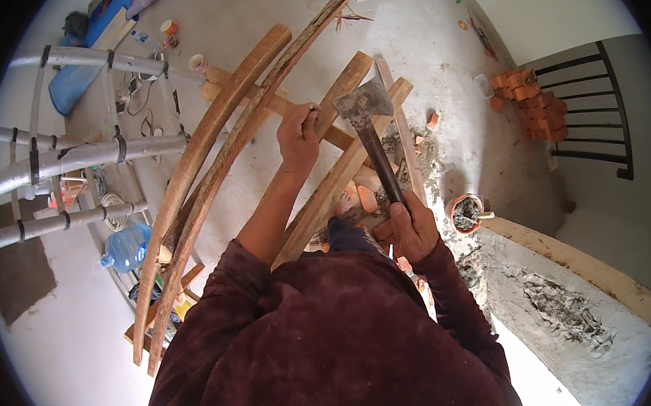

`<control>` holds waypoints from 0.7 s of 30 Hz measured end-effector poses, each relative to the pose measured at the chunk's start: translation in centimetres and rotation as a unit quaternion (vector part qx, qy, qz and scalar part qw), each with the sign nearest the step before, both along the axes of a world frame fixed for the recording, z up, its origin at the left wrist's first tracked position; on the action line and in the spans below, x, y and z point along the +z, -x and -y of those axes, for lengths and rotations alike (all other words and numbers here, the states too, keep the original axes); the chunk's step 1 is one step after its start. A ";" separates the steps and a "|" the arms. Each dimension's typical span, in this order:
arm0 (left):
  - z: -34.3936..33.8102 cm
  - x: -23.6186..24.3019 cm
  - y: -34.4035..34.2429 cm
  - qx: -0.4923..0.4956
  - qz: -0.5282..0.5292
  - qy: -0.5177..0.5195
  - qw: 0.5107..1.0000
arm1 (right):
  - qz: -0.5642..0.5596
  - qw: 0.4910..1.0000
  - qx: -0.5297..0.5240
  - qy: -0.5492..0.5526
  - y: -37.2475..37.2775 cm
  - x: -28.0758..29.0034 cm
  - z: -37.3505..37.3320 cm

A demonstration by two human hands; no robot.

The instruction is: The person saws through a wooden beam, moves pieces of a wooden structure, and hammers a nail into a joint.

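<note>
My right hand [414, 228] is wrapped round the dark handle of a hatchet [365, 104], low on the shaft. Its broad grey head is raised at the upper end, over a pair of upright-looking timbers. Just left of it, my left hand [298, 137] is closed in a fist beside a wooden crosspiece [338, 137]; whatever its fingers pinch is too small or hidden to make out. A light wooden beam [335, 177] slants between my two hands. Two long curved timbers [222, 116] run past my left forearm.
Silver-wrapped poles [87, 158] form a frame at the left, with a blue water jug [126, 248] by it. Orange bricks [532, 108] are piled near a black railing [596, 109]. A bucket of mortar [466, 215] stands to my right. Brick pieces [366, 198] lie near my feet.
</note>
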State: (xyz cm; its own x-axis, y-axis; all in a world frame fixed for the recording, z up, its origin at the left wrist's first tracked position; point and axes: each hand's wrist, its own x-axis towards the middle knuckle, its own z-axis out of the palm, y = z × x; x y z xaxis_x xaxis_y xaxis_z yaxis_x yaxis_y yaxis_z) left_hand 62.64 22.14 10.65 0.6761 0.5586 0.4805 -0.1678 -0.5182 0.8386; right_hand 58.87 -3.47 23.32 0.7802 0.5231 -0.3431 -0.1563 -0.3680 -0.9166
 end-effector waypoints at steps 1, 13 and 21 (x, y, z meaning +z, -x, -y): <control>0.0 0.2 0.1 -0.004 0.004 -0.013 1.000 | 0.027 0.999 0.013 0.031 -0.2 0.3 -0.1; -0.7 1.0 1.3 -0.034 -0.033 -0.005 0.999 | 0.210 0.973 0.058 0.072 -2.1 2.8 -3.5; -0.7 1.0 1.3 -0.033 -0.067 0.006 0.997 | 0.260 0.923 0.143 0.245 -3.1 -1.7 -2.6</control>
State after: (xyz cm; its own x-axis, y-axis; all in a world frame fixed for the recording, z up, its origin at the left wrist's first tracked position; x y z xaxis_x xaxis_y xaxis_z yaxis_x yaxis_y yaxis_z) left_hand 61.34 22.88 11.65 0.7698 0.5151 0.3771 -0.0873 -0.5002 0.8615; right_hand 61.94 -0.83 21.59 0.7594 0.6154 -0.2110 0.4265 -0.7158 -0.5529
